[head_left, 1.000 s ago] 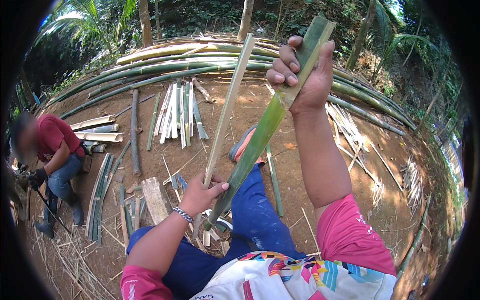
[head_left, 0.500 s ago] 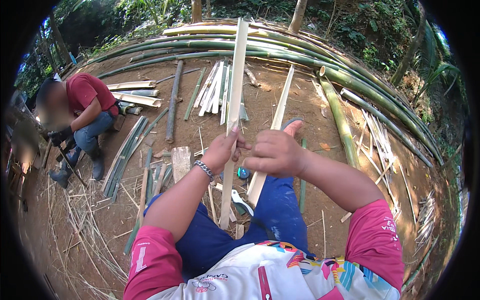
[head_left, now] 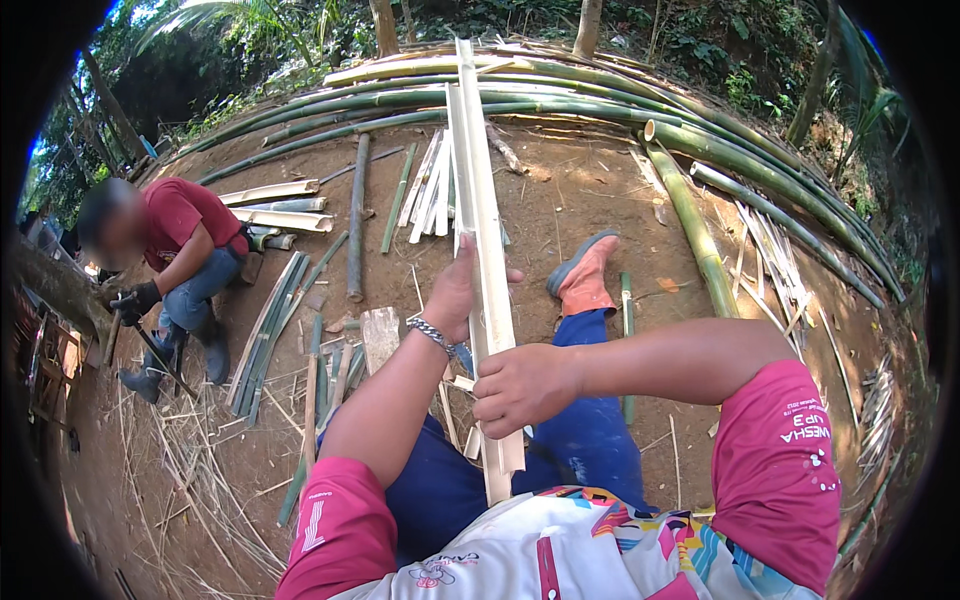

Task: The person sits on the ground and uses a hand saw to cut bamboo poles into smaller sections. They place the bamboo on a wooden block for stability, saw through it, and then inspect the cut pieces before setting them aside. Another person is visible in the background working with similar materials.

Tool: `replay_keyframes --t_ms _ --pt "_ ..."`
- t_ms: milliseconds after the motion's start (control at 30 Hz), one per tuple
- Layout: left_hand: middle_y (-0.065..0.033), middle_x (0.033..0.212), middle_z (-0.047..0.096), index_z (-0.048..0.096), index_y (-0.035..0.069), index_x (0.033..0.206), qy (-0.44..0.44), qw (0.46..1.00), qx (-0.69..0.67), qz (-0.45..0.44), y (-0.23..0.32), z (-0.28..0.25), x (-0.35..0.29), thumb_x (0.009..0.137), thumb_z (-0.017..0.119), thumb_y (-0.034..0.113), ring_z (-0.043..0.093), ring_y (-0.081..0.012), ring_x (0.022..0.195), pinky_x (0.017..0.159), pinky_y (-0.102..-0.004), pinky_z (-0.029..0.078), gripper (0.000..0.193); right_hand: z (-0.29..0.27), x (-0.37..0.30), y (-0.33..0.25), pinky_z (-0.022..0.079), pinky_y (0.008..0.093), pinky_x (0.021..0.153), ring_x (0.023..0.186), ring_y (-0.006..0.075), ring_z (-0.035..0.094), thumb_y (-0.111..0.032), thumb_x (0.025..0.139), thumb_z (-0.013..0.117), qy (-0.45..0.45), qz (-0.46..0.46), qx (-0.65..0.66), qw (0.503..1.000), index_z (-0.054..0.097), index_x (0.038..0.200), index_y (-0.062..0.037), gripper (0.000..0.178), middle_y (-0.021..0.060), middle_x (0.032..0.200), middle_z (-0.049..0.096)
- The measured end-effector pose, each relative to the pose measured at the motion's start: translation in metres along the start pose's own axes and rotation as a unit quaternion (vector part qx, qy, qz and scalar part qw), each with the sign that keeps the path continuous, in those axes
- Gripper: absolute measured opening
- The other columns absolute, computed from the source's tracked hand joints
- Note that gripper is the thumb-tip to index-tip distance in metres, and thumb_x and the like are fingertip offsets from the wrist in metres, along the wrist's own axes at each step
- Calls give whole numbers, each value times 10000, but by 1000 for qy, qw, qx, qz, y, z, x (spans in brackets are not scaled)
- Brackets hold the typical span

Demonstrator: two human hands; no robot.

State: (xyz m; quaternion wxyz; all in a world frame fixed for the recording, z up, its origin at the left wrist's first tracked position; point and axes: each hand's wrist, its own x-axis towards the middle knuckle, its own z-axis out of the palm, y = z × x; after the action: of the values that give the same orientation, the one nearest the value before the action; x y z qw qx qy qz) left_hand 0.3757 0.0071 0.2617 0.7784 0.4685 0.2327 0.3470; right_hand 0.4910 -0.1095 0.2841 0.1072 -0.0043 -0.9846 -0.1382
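- We curl our right hand point(head_left: 528, 385) closed around the lower part of two long, pale, split-bamboo strips point(head_left: 485, 230), held together above our blue trousers point(head_left: 597, 440).
- Farther up, our left hand point(head_left: 455, 290) grasps the same strips, thumb along their left side.
- Beyond our right hand we see our orange boot with a grey sole point(head_left: 585, 280).
- Farthest off, long green bamboo poles point(head_left: 765, 165) lie piled across the brown earth ground point(head_left: 570, 190).
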Motion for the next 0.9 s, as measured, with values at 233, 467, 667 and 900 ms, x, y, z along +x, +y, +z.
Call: replay_keyframes --t_ms 233,467,667,900 --pt "-113 818 671 570 25 1096 43 997 -20 -53 -6 -22 7 954 633 473 676 -192 699 643 -316 565 474 11 11 -5 440 380 904 939 168 572 -221 782 613 -23 18 47 998 601 824 -197 50 -14 866 535" --pt "-76 777 645 596 31 1045 34 999 -25 -6 -5 -37 7 909 705 240 647 -170 667 611 -313 550 273 9 10 -29 294 532 1152 1284 254 485 -195 834 616 -53 216 31 974 595 1215 -222 383 54 1211 558" --pt "-56 785 635 599 48 1034 64 997 -14 37 7 -50 3 886 712 179 638 -168 681 627 -314 541 228 16 -5 -63 246 579 1169 1432 347 336 -46 795 609 -31 422 93 901 492 1424 -250 672 122 1496 395" --pt "-64 808 627 583 10 1038 142 984 45 96 7 -68 9 898 692 151 636 -179 693 641 -320 546 227 56 -29 -100 404 431 1092 1298 333 514 -148 923 626 250 618 341 663 461 1435 -44 548 211 1414 497"
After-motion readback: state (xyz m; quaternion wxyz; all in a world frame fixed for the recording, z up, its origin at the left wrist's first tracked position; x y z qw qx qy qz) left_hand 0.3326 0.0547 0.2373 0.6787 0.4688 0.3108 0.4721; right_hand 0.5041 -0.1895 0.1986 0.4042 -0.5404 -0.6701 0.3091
